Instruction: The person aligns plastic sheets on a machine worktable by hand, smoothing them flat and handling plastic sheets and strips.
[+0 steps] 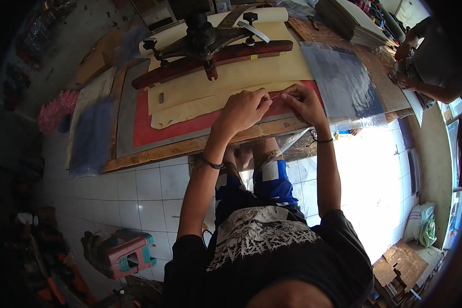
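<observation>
My left hand [244, 110] is closed in a pinch over the front edge of the worktable. My right hand [304, 105] is also pinched, a short way to the right. A thin, light thread-like strand [275, 96] runs between the fingertips of both hands; its exact kind is too small to make out. Beneath them lie a red sheet [179, 128] and a torn-edged tan paper [190, 102]. A small grey piece [161, 97] rests on the tan paper, left of my hands.
A black clamp frame with a dark red bar [164, 77] stands over the paper. Clear plastic sheets [344, 77] lie at right, near a stack of boards [351, 20]. Another person's hands [406, 82] are at the far right. A pink-and-green stool [131, 254] stands on the floor.
</observation>
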Demonstrator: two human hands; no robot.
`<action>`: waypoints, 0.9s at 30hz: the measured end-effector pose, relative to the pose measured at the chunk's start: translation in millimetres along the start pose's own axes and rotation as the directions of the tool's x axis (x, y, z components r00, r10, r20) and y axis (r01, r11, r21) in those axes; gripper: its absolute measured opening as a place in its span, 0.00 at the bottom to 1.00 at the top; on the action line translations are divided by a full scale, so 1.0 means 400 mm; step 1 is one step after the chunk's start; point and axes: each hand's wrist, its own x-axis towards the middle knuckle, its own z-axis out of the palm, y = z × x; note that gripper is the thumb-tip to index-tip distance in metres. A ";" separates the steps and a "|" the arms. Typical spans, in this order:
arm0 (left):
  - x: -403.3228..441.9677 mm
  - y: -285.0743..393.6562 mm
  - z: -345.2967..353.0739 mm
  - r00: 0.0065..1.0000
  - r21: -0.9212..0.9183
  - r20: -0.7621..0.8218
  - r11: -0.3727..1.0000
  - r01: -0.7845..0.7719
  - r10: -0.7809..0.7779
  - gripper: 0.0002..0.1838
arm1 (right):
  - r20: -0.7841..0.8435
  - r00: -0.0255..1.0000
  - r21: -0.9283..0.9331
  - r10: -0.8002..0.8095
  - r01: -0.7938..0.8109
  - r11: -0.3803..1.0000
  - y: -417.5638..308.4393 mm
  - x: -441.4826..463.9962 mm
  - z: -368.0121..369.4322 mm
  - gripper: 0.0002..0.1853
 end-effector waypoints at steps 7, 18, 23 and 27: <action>0.014 -0.009 0.041 0.999 -0.072 -0.021 0.997 -0.036 0.035 0.15 | -0.110 0.992 0.070 -0.062 0.070 0.995 0.023 -0.005 -0.002 0.16; -0.240 -0.118 -0.190 0.949 -0.044 0.046 0.948 0.315 -0.313 0.17 | -0.201 0.979 0.135 -0.042 0.070 0.988 0.008 0.002 0.011 0.20; -0.269 -0.155 -0.244 0.934 -0.039 -0.020 0.933 0.357 -0.358 0.15 | -0.093 0.995 0.020 -0.044 0.046 0.999 0.002 0.034 0.008 0.21; -0.184 -0.244 -0.292 0.931 0.024 -0.184 0.945 0.325 -0.315 0.15 | -0.149 0.989 -0.187 -0.008 -0.020 0.982 -0.056 0.127 0.030 0.23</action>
